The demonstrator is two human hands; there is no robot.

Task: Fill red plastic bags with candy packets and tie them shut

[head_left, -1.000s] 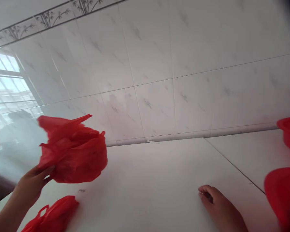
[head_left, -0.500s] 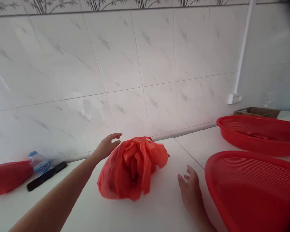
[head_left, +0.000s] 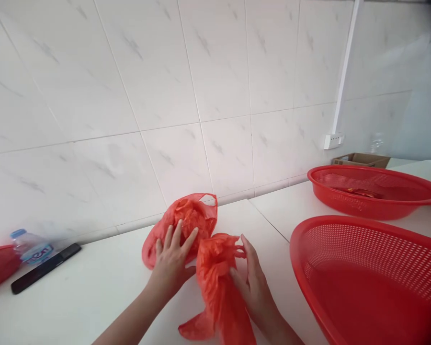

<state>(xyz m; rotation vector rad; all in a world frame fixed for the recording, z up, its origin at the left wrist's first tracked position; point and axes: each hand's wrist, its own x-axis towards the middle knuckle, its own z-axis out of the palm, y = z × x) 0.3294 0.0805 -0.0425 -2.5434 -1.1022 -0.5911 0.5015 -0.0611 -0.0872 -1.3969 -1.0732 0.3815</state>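
Note:
A crumpled red plastic bag (head_left: 187, 215) lies on the white table near the wall, bulging with contents I cannot make out. My left hand (head_left: 172, 254) rests over its front with fingers spread. Closer to me is a loose, wrinkled stretch of red plastic film (head_left: 219, 287); whether it belongs to the same bag I cannot tell. At its right edge is my right hand (head_left: 253, 278), thumb and forefinger wide apart, the thumb touching the film. The other fingertips are partly hidden by red plastic.
On the right stand a large red plastic basket (head_left: 359, 297) and a second red basket (head_left: 366, 206) with some small packets in it. A cardboard box (head_left: 362, 159) sits behind. At left are a water bottle (head_left: 32, 247), a black phone-like object (head_left: 46, 268) and more red plastic (head_left: 2, 266).
Both hands have moved inward onto the red plastic, the left from beside the bag, the right from the bare table. Loose film now extends toward me. The view has tilted down.

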